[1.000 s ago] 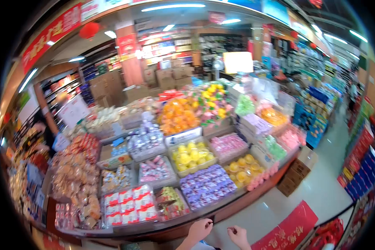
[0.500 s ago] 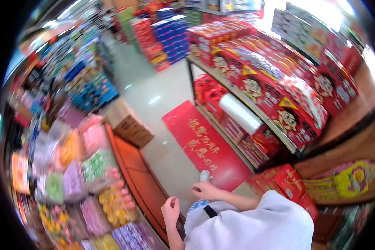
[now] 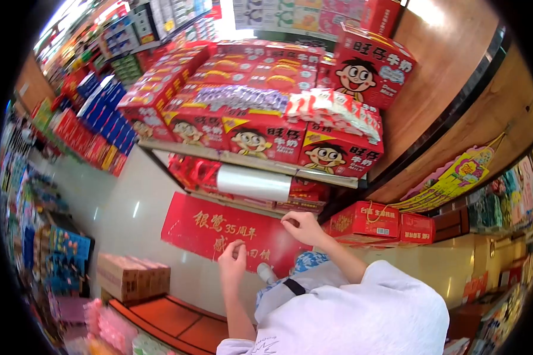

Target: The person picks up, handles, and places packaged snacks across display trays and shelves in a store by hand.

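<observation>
Swung from candy [image 3: 111,328] at seven o'clock to milk cartons [image 3: 260,140] at twelve, bringing empty left hand [image 3: 233,255] and right hand [image 3: 300,223] over the red banner [image 3: 266,239], with fingers curled, slightly apart.

We see red milk cartons [image 3: 266,142] with yellow corner triangles [image 3: 231,123], a red mat [image 3: 266,239] lettered in gold, and our pale shirt [image 3: 355,313].
</observation>
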### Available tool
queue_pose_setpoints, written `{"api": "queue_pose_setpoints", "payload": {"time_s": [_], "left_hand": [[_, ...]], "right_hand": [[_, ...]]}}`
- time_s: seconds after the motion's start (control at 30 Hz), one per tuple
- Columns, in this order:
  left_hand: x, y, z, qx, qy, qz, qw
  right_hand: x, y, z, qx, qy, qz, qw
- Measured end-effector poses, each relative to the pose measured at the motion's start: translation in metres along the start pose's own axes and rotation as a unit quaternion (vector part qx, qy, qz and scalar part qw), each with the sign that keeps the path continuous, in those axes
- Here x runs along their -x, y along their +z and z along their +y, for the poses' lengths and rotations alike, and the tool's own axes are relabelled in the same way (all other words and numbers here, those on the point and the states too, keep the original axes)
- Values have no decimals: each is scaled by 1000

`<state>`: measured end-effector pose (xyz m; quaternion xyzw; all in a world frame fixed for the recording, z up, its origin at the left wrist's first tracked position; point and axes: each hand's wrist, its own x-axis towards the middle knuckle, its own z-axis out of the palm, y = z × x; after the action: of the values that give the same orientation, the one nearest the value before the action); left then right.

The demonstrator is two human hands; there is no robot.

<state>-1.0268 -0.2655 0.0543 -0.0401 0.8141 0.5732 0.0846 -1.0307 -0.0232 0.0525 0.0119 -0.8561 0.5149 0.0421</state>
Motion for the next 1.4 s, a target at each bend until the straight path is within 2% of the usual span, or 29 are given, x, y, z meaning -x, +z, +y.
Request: {"api": "queue_pose_setpoints", "payload": {"time_s": [0.07, 0.17, 0.23, 0.33, 0.37, 0.4, 0.43, 0.47, 0.53, 0.6, 0.7, 0.73, 0.77, 0.9, 0.97, 1.0, 1.07, 1.1, 1.13, 1.2, 1.27, 1.4], "left_hand": [[-24, 25, 13, 43, 19, -57, 997], [-55, 62, 37, 38, 6, -110, 993], [-86, 89, 56, -26, 112, -103, 988], [-120, 121, 106, -35, 183, -103, 977], [-134, 131, 115, -43, 192, -106, 975], [-149, 141, 124, -47, 239, -96, 965], [-164, 152, 135, -48, 286, -87, 953], [-175, 159, 147, -54, 289, -97, 951], [-194, 174, 168, -45, 325, -49, 943], [-211, 186, 185, -52, 330, -52, 941], [-238, 203, 198, -53, 341, -70, 936], [-248, 209, 199, -58, 371, -65, 925], [-256, 213, 200, -63, 400, -61, 912], [-282, 219, 201, -86, 446, -101, 885], [-290, 216, 201, -88, 441, -134, 883], [-294, 215, 203, -97, 442, -155, 878], [-302, 216, 202, -82, 446, -167, 875], [-304, 216, 201, -75, 451, -167, 874], [-308, 216, 200, -65, 446, -181, 874], [-312, 214, 200, -59, 466, -177, 865], [-316, 212, 202, -53, 466, -194, 862], [-319, 207, 204, -52, 478, -206, 853]], "right_hand": [[-9, -25, 0, 10, 13, 47, 999], [-31, -67, 3, -5, 3, 148, 989], [-49, -104, -3, -11, -6, 189, 982], [-70, -149, -3, -1, -77, 285, 955], [-73, -167, -8, -9, -45, 284, 958], [-78, -182, -12, -17, -12, 283, 959], [-91, -193, -7, -4, -55, 317, 947], [-100, -201, -4, 10, -91, 348, 933], [-112, -222, -7, 33, -78, 360, 929], [-128, -242, -15, 59, -122, 365, 921], [-159, -262, -20, 140, -89, 350, 922], [-171, -266, -22, 173, -72, 346, 919], [-185, -267, -18, 212, -95, 347, 909], [-237, -263, -14, 337, -45, 336, 878], [-261, -262, -27, 435, 42, 237, 868], [-272, -262, -20, 444, 54, 236, 863], [-290, -260, -8, 538, 1, 202, 818], [-298, -263, -9, 488, 120, 134, 854], [-302, -261, -6, 494, 135, 131, 849], [-304, -259, 2, 392, 217, 134, 884], [-307, -256, 9, 397, 237, 154, 873], [-307, -251, 11, 362, 216, 154, 894]]}}
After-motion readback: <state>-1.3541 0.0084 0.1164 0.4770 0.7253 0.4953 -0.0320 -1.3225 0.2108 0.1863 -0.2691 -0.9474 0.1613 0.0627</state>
